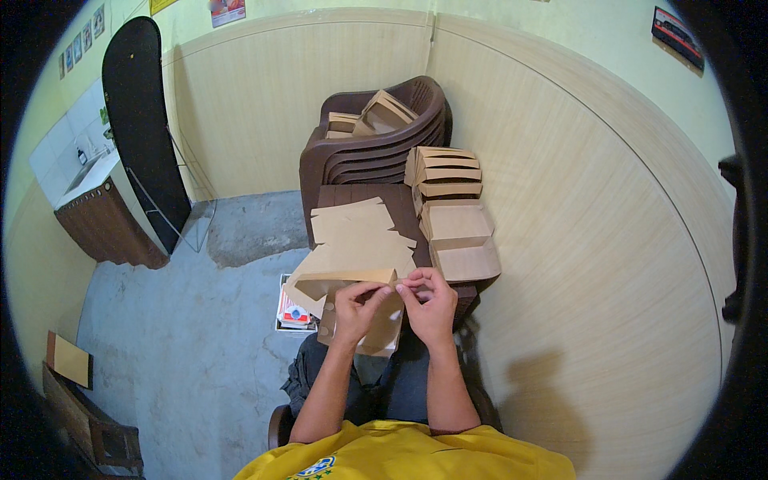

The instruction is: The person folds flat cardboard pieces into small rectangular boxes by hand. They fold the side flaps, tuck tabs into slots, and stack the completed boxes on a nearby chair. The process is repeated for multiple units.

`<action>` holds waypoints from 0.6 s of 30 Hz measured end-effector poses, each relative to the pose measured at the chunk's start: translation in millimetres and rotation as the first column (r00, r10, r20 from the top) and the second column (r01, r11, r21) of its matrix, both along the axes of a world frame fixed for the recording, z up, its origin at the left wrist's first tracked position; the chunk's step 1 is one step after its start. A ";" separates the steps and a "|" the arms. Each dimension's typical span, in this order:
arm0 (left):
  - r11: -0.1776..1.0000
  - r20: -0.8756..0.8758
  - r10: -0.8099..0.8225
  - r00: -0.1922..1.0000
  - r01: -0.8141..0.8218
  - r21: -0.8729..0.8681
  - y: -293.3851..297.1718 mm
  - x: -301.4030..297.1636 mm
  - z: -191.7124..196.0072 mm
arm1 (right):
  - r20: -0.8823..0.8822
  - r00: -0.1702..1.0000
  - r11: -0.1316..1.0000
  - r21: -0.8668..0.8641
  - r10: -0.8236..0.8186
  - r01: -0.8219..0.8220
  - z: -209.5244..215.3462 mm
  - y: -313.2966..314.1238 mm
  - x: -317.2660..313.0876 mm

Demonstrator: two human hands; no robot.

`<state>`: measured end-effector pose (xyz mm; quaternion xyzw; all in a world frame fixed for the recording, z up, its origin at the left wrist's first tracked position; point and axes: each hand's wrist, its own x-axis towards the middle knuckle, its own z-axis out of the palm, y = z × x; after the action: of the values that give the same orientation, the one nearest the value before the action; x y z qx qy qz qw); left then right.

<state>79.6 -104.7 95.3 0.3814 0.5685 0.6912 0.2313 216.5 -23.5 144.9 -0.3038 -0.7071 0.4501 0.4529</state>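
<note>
A partly folded brown cardboard box (382,334) rests over my lap, its far wall raised and its inside facing me. My left hand (356,312) is closed on the box's far wall, thumb against the inner face. At the far right corner my right hand (430,306) pinches a small tab between thumb and fingers, close to the left fingertips. Just beyond the box, flat cut cardboard blanks (356,228) with notched edges lie on a brown seat (400,198). How the tab sits in the corner is too small to tell.
Right of the blanks stand an open folded box (460,228) and several nested boxes (450,170). Stacked brown plastic chairs (360,148) behind hold more boxes (386,114). A small bin (296,308) with printed items sits on the floor at left. A wood-panelled wall (584,224) bounds the right.
</note>
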 end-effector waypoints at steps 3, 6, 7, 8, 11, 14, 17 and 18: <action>0.990 0.054 -0.012 0.998 0.004 0.142 2.1 5.3 -7.9 | 0.045 0.999 0.998 0.068 0.006 -0.009 3.5 -0.4 1.9; 0.991 0.184 -0.032 0.982 0.007 0.135 5.2 6.4 -15.2 | 0.083 0.996 0.980 0.197 0.020 -0.036 6.4 0.7 4.3; 0.989 0.189 -0.041 0.981 0.014 0.144 6.0 5.9 -16.7 | 0.071 0.997 0.977 0.210 0.023 -0.038 7.0 1.3 4.5; 0.988 0.193 -0.050 0.980 0.020 0.154 6.4 5.4 -17.8 | 0.051 0.998 0.974 0.221 0.027 -0.038 7.1 1.4 4.5; 0.987 0.186 -0.049 0.981 0.019 0.158 7.0 5.6 -18.7 | -0.043 0.997 0.991 0.120 0.066 -0.061 4.9 1.1 3.6; 0.991 0.179 -0.020 0.984 -0.005 0.135 8.0 10.0 -17.3 | -0.050 0.997 0.995 0.079 0.060 -0.056 1.8 1.4 2.5; 0.990 0.165 0.029 0.986 -0.051 0.130 10.5 14.6 -16.2 | -0.045 0.998 0.991 0.124 0.052 -0.046 0.2 2.9 1.7; 0.992 0.181 0.049 0.982 -0.069 0.103 11.3 15.6 -16.2 | -0.036 0.998 0.990 0.130 0.051 -0.046 0.1 3.1 1.7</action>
<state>95.2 -93.4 79.1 0.3132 0.5180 0.7591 0.2394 218.3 -20.5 145.0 -0.2475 -0.7329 0.4202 0.4744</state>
